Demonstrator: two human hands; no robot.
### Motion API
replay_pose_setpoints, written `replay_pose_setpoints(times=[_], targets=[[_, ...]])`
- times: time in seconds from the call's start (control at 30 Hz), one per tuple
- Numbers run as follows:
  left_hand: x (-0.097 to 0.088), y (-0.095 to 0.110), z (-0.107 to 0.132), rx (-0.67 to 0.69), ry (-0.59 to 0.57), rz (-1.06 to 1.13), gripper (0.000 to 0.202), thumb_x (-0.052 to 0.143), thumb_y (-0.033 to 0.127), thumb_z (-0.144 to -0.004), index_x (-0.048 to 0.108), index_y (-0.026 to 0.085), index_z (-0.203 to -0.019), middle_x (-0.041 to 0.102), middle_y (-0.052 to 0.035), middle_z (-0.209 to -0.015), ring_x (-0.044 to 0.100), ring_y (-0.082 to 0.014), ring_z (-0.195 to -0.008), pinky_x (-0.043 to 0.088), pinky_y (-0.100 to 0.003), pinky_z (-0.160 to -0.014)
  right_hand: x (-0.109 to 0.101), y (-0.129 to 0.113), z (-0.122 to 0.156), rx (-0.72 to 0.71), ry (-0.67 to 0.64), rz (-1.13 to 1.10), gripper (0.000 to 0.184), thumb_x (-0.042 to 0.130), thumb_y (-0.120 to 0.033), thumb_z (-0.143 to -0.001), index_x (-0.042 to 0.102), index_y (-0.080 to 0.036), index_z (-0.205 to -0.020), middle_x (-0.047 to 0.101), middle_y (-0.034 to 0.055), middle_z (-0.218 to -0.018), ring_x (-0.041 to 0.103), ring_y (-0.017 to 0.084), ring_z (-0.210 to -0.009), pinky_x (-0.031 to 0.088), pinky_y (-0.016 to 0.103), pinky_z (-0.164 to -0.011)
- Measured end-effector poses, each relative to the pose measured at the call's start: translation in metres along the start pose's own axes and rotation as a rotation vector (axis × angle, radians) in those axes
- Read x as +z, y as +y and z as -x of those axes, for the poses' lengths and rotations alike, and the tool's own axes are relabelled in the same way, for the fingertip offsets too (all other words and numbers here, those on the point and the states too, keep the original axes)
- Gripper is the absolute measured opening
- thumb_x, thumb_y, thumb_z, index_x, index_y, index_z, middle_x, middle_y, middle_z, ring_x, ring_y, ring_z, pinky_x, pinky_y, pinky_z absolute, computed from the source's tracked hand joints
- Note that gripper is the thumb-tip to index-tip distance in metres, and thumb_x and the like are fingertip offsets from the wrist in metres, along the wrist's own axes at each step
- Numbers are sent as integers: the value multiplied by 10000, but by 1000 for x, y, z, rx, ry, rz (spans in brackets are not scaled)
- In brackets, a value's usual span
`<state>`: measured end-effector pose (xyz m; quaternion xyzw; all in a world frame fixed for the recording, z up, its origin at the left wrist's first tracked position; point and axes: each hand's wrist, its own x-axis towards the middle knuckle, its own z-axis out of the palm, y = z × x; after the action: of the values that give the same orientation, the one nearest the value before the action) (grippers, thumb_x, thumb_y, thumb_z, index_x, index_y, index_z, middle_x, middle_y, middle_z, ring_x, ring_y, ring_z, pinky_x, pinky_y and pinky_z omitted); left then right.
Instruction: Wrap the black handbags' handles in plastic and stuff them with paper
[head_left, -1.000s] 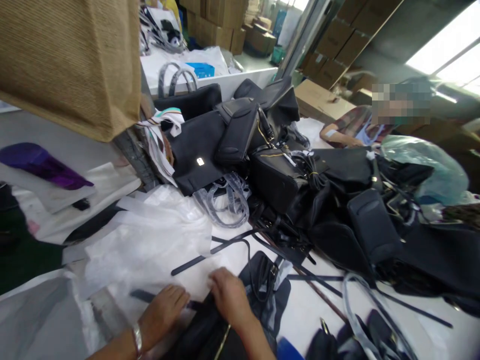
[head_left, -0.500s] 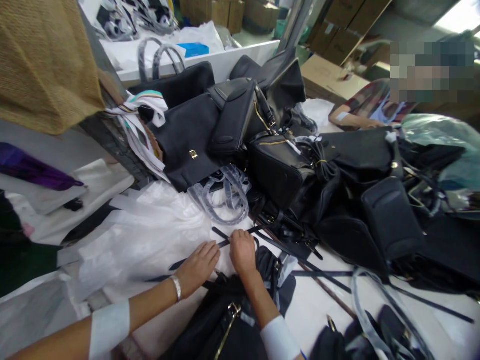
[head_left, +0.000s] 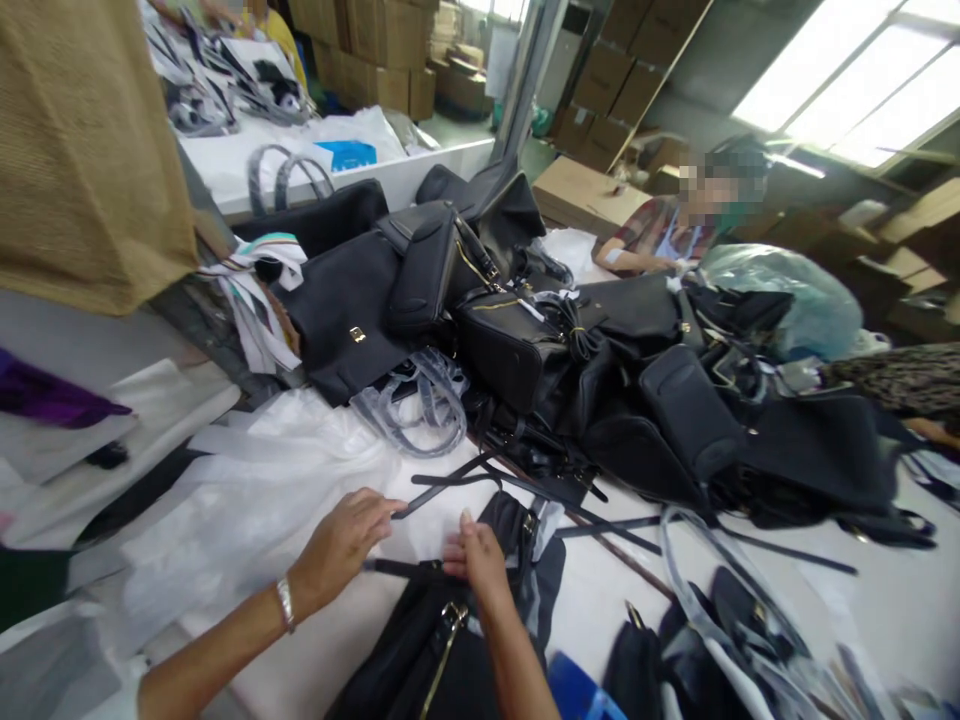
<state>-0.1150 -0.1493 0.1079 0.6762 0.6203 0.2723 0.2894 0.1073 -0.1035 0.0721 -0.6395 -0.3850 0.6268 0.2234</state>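
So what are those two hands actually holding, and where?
The left hand pinches a thin black strap near its end. The right hand rests on the top edge of the black bag; a firm grip cannot be told.

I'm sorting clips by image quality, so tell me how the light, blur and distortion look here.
Head view: daylight blows out the windows at upper right; the white table is evenly lit, the black bags lose detail; both hands, left and right, are sharp; wide-lens bending tilts the edges, corners smear.
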Motion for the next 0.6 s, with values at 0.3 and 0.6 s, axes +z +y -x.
replay_pose_setpoints(times=[0.3,0.6], targets=[[-14,-16,46,-72,40,63,300,417,348,-936,605,248,-1147,633,-30,-1013,599,-172,-952,475,-275,-873,50,-5,49,-74,-170,-467,413,718,-538,-681,560,-178,-808,577,-26,-606,519,92,-476,412,190,-444],[-8,-11,47,219,-47,-139,344,450,242,-905,562,233,-1230,653,-69,-1138,562,-220,-1106,348,-452,-1075,24,5,70,-261,-135,-255,321,725,-406,-655,625,-161,-836,615,4,-684,520,120,-556,403,222,-495]])
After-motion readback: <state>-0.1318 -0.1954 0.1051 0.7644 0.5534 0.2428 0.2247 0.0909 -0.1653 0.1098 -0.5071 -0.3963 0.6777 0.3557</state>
